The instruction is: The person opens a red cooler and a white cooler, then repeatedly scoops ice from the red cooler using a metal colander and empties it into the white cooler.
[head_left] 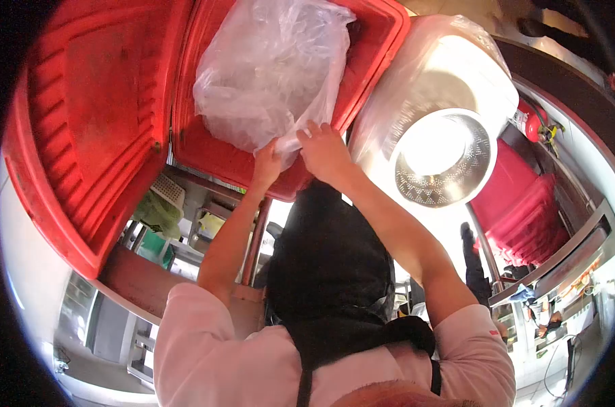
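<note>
Here I am at the red bin [216, 156], my left hand [268, 161] pinched closed on the bunched near edge of the clear plastic bag [270, 71], my right hand [324, 153] gripping that same edge just beside it! The bag sits inside the bin, its film crumpled, with the red lid [107, 102] at left and a metal colander [480, 163] to the right.

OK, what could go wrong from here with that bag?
The clear plastic bag looks thin, so it might tear where the left hand and right hand pinch its edge. If they let go, that edge could drop back into the red bin. The metal colander is on the right arm's side, so a wide swing might knock it.
</note>
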`<state>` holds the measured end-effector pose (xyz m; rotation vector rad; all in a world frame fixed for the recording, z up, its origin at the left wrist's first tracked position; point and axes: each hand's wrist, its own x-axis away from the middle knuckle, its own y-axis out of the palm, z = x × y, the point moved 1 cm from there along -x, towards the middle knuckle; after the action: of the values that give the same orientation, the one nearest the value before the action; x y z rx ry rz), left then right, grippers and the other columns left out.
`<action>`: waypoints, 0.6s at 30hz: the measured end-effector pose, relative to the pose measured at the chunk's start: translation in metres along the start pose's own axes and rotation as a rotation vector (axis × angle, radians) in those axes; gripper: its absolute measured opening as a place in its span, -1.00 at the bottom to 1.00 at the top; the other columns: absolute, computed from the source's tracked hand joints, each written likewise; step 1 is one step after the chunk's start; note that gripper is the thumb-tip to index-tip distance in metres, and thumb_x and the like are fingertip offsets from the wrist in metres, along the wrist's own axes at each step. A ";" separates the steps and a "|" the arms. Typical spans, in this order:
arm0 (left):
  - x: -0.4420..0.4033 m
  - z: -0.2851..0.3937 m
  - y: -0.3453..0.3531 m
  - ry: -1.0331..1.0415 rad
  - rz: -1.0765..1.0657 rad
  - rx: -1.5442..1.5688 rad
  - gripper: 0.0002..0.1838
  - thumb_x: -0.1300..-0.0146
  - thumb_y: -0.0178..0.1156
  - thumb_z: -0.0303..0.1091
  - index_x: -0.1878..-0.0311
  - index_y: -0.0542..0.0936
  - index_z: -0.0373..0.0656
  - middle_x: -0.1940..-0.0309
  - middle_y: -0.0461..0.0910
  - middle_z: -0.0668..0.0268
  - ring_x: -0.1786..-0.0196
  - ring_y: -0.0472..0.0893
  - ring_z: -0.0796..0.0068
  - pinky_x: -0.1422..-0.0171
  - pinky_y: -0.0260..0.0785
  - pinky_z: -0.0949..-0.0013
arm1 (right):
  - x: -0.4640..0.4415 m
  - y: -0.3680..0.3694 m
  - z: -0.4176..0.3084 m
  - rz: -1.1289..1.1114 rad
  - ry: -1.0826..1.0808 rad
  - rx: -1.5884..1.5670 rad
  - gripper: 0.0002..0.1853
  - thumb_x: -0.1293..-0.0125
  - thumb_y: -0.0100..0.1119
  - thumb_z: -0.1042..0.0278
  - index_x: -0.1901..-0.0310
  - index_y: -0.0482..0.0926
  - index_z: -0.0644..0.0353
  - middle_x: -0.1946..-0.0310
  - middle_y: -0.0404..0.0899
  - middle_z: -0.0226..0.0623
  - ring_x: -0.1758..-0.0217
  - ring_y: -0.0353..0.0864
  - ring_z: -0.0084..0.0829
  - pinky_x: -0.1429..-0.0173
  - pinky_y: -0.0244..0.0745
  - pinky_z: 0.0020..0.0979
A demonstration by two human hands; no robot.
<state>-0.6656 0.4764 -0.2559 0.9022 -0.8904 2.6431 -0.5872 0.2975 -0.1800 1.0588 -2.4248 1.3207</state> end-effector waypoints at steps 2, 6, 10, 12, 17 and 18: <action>-0.002 -0.008 -0.006 -0.101 -0.041 -0.052 -0.66 -0.05 0.09 -0.37 0.07 0.48 -0.28 0.26 0.55 -0.04 0.13 0.53 -0.01 0.07 0.35 0.13 | 0.015 -0.015 -0.005 0.077 -0.016 -0.070 -0.64 -0.09 0.12 0.34 0.05 0.46 0.24 0.09 0.46 -0.10 0.05 0.46 -0.12 -0.01 0.40 -0.17; 0.004 -0.040 -0.011 -0.107 0.085 -0.334 -0.56 -0.08 0.12 -0.25 -0.01 0.42 -0.29 0.15 0.51 -0.05 0.03 0.46 -0.07 -0.05 0.28 0.08 | 0.064 -0.050 0.000 0.099 0.081 -0.335 -0.66 -0.12 0.11 0.32 0.06 0.46 0.24 0.09 0.47 -0.12 0.07 0.50 -0.19 0.00 0.40 -0.24; 0.013 -0.044 -0.030 0.154 0.218 -0.436 -0.66 -0.10 0.12 -0.23 0.17 0.45 -0.31 0.26 0.50 -0.05 0.16 0.47 -0.11 0.09 0.28 0.04 | 0.113 -0.081 0.030 0.200 0.105 -0.665 -0.63 -0.11 0.16 0.19 0.13 0.41 0.27 0.43 0.55 -0.01 0.34 0.56 -0.06 0.27 0.45 -0.18; 0.003 -0.081 -0.035 0.225 0.164 -0.497 -0.72 -0.11 0.10 -0.24 0.24 0.48 -0.29 0.39 0.52 0.01 0.32 0.52 -0.02 0.25 0.31 0.06 | 0.127 -0.158 0.025 0.334 0.135 -0.792 -0.59 -0.13 0.16 0.17 0.09 0.39 0.29 0.46 0.55 -0.08 0.41 0.57 -0.15 0.30 0.45 -0.22; 0.025 0.018 -0.045 -0.085 -0.185 -0.232 -0.69 -0.13 0.09 -0.15 0.21 0.51 -0.20 0.50 0.55 0.28 0.48 0.54 0.46 0.44 0.35 0.29 | 0.233 -0.324 -0.037 0.403 0.020 -1.040 -0.24 -0.23 0.09 0.11 -0.24 0.01 0.52 0.51 0.58 -0.18 0.54 0.52 -0.51 0.45 0.43 -0.52; 0.034 0.030 -0.030 -0.053 -0.137 -0.126 -0.69 -0.14 0.09 -0.15 0.20 0.51 -0.20 0.49 0.55 0.31 0.47 0.53 0.53 0.44 0.36 0.34 | 0.259 -0.323 -0.040 0.417 0.017 -0.982 -0.22 -0.22 0.10 0.10 -0.25 0.00 0.51 0.51 0.58 -0.19 0.57 0.51 -0.52 0.47 0.43 -0.52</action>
<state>-0.6665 0.4824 -0.2012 0.9686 -0.9593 2.4289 -0.5681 0.0859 0.1782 0.2792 -2.7969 0.0621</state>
